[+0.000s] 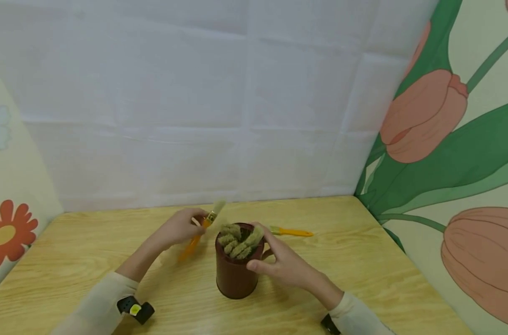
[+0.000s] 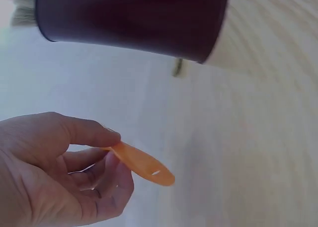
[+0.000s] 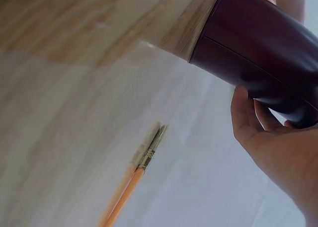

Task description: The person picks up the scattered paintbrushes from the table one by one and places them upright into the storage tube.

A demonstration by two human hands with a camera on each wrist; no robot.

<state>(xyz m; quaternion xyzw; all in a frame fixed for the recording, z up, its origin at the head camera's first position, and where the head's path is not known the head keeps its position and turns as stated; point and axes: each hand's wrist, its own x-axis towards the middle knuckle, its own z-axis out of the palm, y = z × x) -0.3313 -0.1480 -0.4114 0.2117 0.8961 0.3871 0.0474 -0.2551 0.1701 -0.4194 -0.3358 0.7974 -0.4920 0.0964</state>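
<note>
My left hand (image 1: 180,228) pinches a paintbrush (image 1: 195,237) between thumb and fingers, its pale bristles pointing up and its orange handle slanting down. In the left wrist view, the handle end (image 2: 149,170) sticks out past the fingertips. A dark brown mug (image 1: 237,279) stands upright on the table, just right of the brush. Fuzzy, greenish, twisted rope-like pieces (image 1: 235,244) fill its mouth. My right hand (image 1: 285,263) grips the mug from the right, thumb in front and fingers behind. The mug's handle (image 1: 268,254) is partly hidden by that hand.
Behind the right hand, a second orange-handled paintbrush (image 1: 296,231) lies on the wood-grain table (image 1: 354,260). A white cloth (image 1: 187,102) hangs at the back. Flower-patterned panels (image 1: 480,186) stand at both sides.
</note>
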